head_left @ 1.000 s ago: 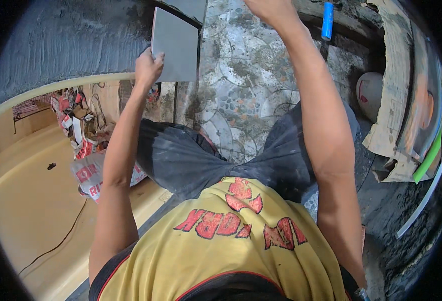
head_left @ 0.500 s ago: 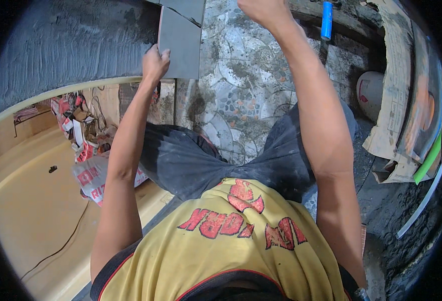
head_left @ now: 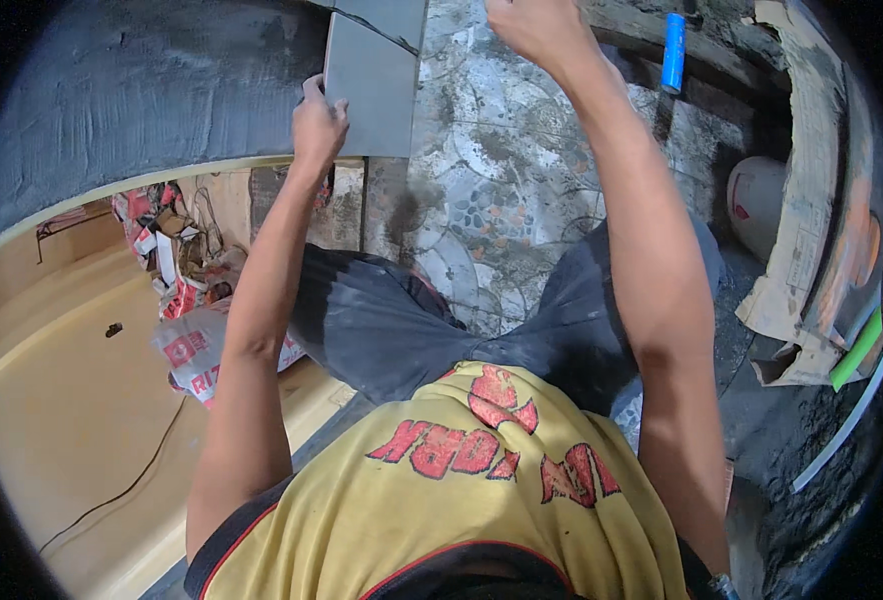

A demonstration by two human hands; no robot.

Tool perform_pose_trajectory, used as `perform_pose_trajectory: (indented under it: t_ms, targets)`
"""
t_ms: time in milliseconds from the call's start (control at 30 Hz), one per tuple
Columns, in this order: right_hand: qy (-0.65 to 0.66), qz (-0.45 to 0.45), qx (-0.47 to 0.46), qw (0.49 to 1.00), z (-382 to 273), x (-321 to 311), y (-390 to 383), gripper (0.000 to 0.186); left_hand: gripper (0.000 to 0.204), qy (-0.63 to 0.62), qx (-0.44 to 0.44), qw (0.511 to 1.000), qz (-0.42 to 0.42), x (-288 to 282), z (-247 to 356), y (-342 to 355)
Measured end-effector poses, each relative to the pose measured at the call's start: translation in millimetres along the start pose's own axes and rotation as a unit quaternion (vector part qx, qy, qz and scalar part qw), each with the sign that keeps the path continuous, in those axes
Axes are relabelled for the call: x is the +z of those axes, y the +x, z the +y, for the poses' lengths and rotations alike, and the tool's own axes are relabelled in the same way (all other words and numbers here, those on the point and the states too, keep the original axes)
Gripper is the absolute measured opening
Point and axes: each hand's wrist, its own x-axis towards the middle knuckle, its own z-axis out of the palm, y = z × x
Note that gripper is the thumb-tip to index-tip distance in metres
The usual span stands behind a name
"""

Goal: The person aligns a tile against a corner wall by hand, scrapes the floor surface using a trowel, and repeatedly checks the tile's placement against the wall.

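Observation:
A flat grey tile (head_left: 376, 95) lies at the right end of a ledge spread with dark grey, ridged mortar (head_left: 161, 95). My left hand (head_left: 319, 125) is closed on the tile's left edge, fingers bent at the side and thumb by its face. Above it, a second grey tile (head_left: 386, 14) shows in part, with a dark, slanting gap between the two. My right hand (head_left: 546, 28) reaches forward at the top edge of the picture, right of the tiles. Its fingers are mostly cut off, so I cannot see what it touches.
Below the ledge, plastic bags (head_left: 196, 350) and scraps lie on a tan surface with a black cord (head_left: 131, 485). Mortar stains the patterned floor (head_left: 491, 215). On the right are a blue cylinder (head_left: 673, 55), a white bucket (head_left: 756, 195) and torn cardboard (head_left: 801, 200).
The whole view has shifted slightly, so things appear a little further right and lower. My left hand stays at the tile's edge; my right hand remains stretched forward.

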Motion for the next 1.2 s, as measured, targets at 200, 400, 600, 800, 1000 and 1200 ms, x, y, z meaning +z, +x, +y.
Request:
perform_pose_trajectory:
  t_ms: [200,400,600,800,1000,1200]
  targets:
    - [0.001,-0.009,-0.004,1.000,-8.0,4.2,-8.9,0.030,0.069,0.034,0.063,0.997,0.029,-7.2,-1.7,-3.5]
    - [-0.001,-0.040,-0.021,0.999,-5.5,3.1,-9.6,0.031,0.069,-0.003,0.033,0.999,0.008,-9.9,-5.2,3.9]
    - [-0.002,-0.104,-0.029,0.994,-27.1,-29.9,-17.6,0.032,0.066,0.024,0.029,0.999,0.016,-8.5,10.1,10.7]
    - [0.161,-0.184,-0.113,0.963,-53.7,-54.0,-166.3,0.010,0.058,-0.004,0.036,0.999,0.018,-13.9,-3.8,6.3]
    - [0.195,-0.307,-0.001,0.931,8.1,-51.4,-251.4,0.011,0.052,0.067,-0.004,0.997,0.024,-14.0,11.3,4.2]
    - [0.266,-0.341,-0.005,0.902,21.0,-85.0,-245.4,0.034,0.048,0.099,-0.009,0.995,0.026,2.4,12.7,7.6]
